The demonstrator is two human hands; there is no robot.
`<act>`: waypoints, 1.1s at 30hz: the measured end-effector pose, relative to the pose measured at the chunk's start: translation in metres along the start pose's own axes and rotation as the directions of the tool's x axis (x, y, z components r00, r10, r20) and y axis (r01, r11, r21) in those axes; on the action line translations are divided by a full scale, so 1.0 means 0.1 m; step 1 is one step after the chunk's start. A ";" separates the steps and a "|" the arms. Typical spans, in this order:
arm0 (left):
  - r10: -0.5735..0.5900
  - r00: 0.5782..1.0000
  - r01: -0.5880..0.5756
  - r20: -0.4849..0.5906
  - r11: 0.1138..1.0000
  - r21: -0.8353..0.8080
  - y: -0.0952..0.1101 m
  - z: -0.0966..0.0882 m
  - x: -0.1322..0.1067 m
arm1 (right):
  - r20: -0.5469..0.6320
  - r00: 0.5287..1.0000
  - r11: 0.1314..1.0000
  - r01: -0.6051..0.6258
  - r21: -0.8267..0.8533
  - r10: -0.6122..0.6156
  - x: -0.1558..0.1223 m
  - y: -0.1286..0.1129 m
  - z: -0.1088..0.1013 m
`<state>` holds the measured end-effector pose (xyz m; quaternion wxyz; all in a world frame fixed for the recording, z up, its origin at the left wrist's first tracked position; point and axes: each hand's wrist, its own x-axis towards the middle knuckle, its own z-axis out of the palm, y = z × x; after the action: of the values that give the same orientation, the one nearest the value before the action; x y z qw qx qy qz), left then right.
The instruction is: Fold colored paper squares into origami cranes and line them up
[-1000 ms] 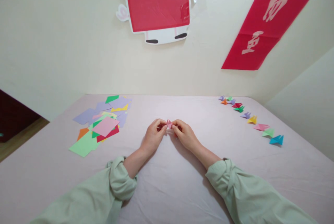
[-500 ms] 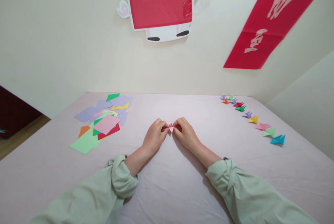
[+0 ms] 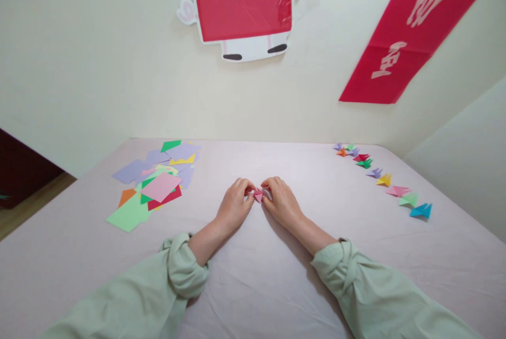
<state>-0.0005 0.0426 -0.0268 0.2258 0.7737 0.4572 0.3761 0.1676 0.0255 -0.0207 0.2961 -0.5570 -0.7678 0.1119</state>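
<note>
A small pink folded-paper piece (image 3: 258, 195), with pointed tips, is between my two hands over the middle of the table. My left hand (image 3: 236, 205) is pinched at its left edge, thumb and forefinger bent against it. On the other side, my right hand (image 3: 283, 203) curves close to the piece, its thumb and forefinger slightly apart. Whether the right fingertips still touch the paper is hard to make out. The other fingers of both hands are curled and partly hidden.
Loose paper sheets in several colours, with a pink sheet (image 3: 161, 187) on top, overlap at the left of the table (image 3: 253, 281). A row of folded-paper figures, the nearest a blue figure (image 3: 421, 211), runs along the right. Behind rises a wall (image 3: 253, 102) with red decorations.
The pink piece has turned and shifted slightly left and down. My right thumb and forefinger have parted a little. The paper sheets and the row of figures stay put.
</note>
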 end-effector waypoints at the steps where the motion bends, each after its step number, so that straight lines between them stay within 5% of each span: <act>1: -0.005 1.000 0.005 -0.002 1.000 -0.011 0.01 0.00 0.00 | 0.003 1.000 1.000 0.004 0.003 -0.004 0.00 -0.01 0.00; 23: -0.065 0.997 0.070 0.032 0.980 -0.186 0.09 -0.03 -0.01 | -0.030 0.998 0.974 0.054 0.221 -0.049 0.01 -0.07 -0.03; 33: -0.049 0.997 0.056 0.051 0.988 -0.145 0.11 -0.02 -0.01 | -0.021 1.000 0.961 0.022 0.274 -0.017 0.01 -0.10 -0.03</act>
<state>0.0031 0.0368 -0.0184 0.3024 0.7514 0.4433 0.3841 0.1614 0.0230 -0.0129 0.3785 -0.5039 -0.7477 0.2091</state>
